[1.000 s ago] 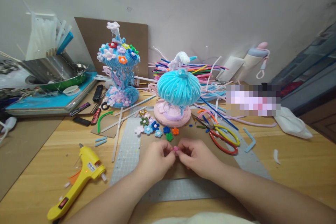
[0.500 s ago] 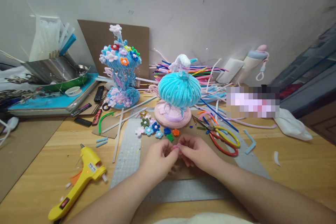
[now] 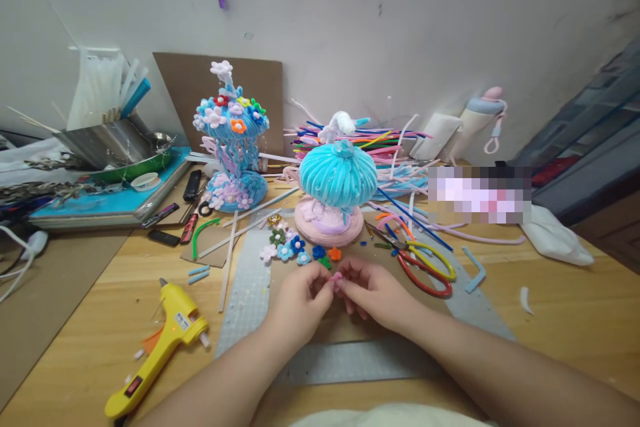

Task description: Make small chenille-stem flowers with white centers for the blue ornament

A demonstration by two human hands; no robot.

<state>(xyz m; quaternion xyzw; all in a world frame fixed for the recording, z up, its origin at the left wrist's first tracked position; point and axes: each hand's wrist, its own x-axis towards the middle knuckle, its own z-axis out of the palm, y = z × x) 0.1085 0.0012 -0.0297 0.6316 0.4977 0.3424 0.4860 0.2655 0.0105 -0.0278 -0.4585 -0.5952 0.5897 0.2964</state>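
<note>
Between my fingertips is a small pink pipe cleaner piece [image 3: 337, 276], bent into a small curl. My left hand [image 3: 303, 299] pinches it from one side and my right hand [image 3: 379, 293] from the other. Much of the piece is hidden by the fingers. Just beyond my hands lie several small pipe cleaner flowers [image 3: 285, 251], among them an orange flower [image 3: 335, 253]. Behind these stands a lamp-like pipe cleaner model with a turquoise ribbed top [image 3: 339, 175] on a round pink base [image 3: 320, 235].
Scissors [image 3: 425, 270] with red and yellow handles lie at the right of the grey cutting mat [image 3: 350, 361]. A yellow glue gun [image 3: 165, 340] rests at the left. A flower-covered blue model [image 3: 235, 121] stands behind. Loose pipe cleaners [image 3: 350, 137] are heaped along the wall.
The pink pipe cleaner piece shows more between my fingertips, and my right hand's fingers have shifted slightly around it. The camera view has moved a little.
</note>
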